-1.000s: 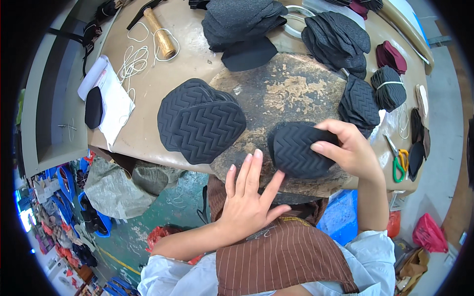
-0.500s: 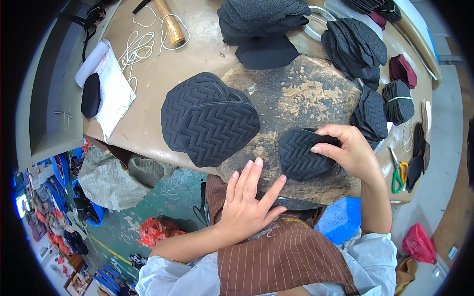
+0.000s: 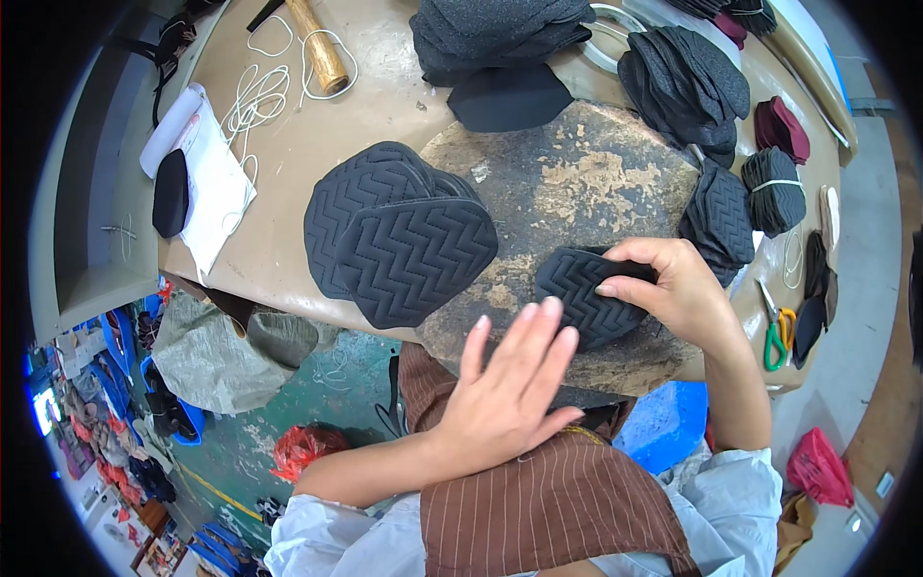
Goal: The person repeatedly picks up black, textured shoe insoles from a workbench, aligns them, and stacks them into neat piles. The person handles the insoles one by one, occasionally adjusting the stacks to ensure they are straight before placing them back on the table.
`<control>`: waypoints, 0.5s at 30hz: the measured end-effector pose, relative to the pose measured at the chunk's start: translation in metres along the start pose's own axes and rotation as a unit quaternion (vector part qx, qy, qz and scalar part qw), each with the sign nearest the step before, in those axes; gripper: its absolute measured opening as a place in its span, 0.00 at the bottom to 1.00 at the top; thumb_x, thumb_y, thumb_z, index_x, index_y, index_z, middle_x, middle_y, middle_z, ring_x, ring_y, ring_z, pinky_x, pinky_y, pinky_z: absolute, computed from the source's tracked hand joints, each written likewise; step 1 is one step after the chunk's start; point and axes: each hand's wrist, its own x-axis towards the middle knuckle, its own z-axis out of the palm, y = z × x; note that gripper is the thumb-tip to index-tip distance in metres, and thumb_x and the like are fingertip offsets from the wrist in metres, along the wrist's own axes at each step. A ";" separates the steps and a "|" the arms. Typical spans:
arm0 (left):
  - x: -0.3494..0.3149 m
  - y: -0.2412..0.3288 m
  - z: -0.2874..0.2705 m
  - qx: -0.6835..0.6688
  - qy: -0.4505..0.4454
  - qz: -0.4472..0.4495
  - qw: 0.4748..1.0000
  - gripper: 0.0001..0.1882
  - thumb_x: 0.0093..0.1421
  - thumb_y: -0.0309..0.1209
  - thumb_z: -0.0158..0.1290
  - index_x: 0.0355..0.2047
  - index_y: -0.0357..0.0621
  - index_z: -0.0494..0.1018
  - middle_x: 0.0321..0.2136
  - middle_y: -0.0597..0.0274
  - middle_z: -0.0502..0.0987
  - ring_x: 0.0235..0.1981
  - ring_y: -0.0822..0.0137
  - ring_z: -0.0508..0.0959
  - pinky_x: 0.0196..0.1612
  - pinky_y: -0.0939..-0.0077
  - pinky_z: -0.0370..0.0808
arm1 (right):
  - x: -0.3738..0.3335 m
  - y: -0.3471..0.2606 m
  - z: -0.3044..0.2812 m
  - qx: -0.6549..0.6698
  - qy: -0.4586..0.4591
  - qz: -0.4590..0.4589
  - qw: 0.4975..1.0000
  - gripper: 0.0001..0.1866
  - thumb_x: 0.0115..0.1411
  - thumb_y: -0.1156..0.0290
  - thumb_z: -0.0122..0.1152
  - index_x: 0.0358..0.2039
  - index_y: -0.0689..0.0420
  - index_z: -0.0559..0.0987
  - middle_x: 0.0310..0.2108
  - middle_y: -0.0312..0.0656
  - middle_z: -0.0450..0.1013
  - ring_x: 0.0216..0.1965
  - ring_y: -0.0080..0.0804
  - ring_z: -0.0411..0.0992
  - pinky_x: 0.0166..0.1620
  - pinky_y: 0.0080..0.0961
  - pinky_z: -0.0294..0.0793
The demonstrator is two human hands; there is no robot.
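Note:
A black quilted fabric piece [image 3: 588, 298] with zigzag stitching rests on the worn round board [image 3: 510, 192]. My right hand [image 3: 673, 288] pinches its right edge between thumb and fingers, and that edge is lifted a little. Stretched out flat, my left hand [image 3: 510, 385] is at the board's near edge, its fingertips by the piece's lower left side; whether they touch it I cannot tell. To the left lies a pile of similar quilted pieces [image 3: 418, 260], overlapping the board's left side.
Stacks of dark fabric pieces [image 3: 500, 38] stand at the back, with more quilted pieces [image 3: 718, 212] at right. Scissors [image 3: 774, 332] with green and orange handles lie at the right edge. A wooden handle [image 3: 322, 53], white cord [image 3: 255, 106] and paper [image 3: 216, 183] are at left.
My left hand has moved right and slightly up, closer to the quilted piece. My right hand keeps its pinch. The whole view has shifted slightly.

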 end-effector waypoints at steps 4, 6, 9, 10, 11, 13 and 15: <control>0.015 0.003 0.014 0.116 -0.071 -0.006 0.991 0.50 0.48 0.65 0.49 0.60 0.35 0.60 0.63 0.49 0.58 0.64 0.56 0.59 0.63 0.51 0.48 | -0.008 0.003 0.006 -0.020 0.048 -0.045 0.998 0.10 0.53 0.74 0.64 0.34 0.65 0.78 0.26 0.46 0.76 0.28 0.25 0.73 0.33 0.25 0.72; 0.014 0.008 0.015 0.106 -0.071 -0.023 0.992 0.50 0.48 0.65 0.49 0.60 0.36 0.61 0.63 0.49 0.58 0.64 0.56 0.58 0.63 0.52 0.49 | -0.017 0.007 0.007 -0.056 0.093 -0.078 0.991 0.09 0.53 0.74 0.65 0.34 0.65 0.78 0.25 0.47 0.75 0.26 0.30 0.74 0.31 0.26 0.72; 0.019 0.009 0.015 0.121 -0.063 -0.029 0.990 0.50 0.47 0.66 0.49 0.59 0.36 0.63 0.63 0.48 0.59 0.62 0.56 0.61 0.58 0.57 0.55 | -0.025 0.015 0.012 0.001 0.142 0.012 0.990 0.08 0.54 0.74 0.65 0.33 0.64 0.79 0.22 0.47 0.74 0.22 0.32 0.74 0.27 0.25 0.71; 0.022 0.011 0.014 0.128 -0.061 -0.031 0.989 0.49 0.47 0.66 0.49 0.58 0.36 0.63 0.63 0.48 0.60 0.61 0.56 0.61 0.57 0.58 0.57 | -0.024 0.013 0.013 -0.001 0.160 0.047 0.986 0.08 0.54 0.72 0.65 0.28 0.64 0.77 0.18 0.46 0.72 0.17 0.34 0.71 0.22 0.25 0.68; 0.025 0.012 0.014 0.135 -0.060 -0.034 0.989 0.49 0.47 0.66 0.49 0.58 0.36 0.64 0.63 0.48 0.60 0.60 0.56 0.62 0.55 0.60 0.58 | -0.021 0.013 0.012 -0.023 0.160 0.058 0.985 0.09 0.54 0.71 0.65 0.27 0.63 0.76 0.16 0.46 0.71 0.16 0.34 0.71 0.22 0.26 0.67; 0.039 0.013 0.013 0.118 -0.042 -0.043 0.991 0.42 0.47 0.64 0.51 0.48 0.38 0.69 0.62 0.48 0.60 0.50 0.54 0.65 0.49 0.62 0.60 | -0.013 0.011 0.009 -0.066 0.161 0.077 0.982 0.11 0.53 0.70 0.66 0.24 0.63 0.73 0.14 0.45 0.69 0.14 0.34 0.69 0.20 0.27 0.65; 0.056 0.013 0.012 0.089 -0.046 -0.070 0.993 0.38 0.47 0.63 0.52 0.42 0.40 0.70 0.62 0.48 0.60 0.46 0.54 0.66 0.47 0.61 0.60 | -0.009 0.003 -0.001 -0.056 0.119 0.124 0.984 0.13 0.53 0.69 0.67 0.23 0.62 0.71 0.13 0.45 0.67 0.13 0.35 0.67 0.20 0.29 0.64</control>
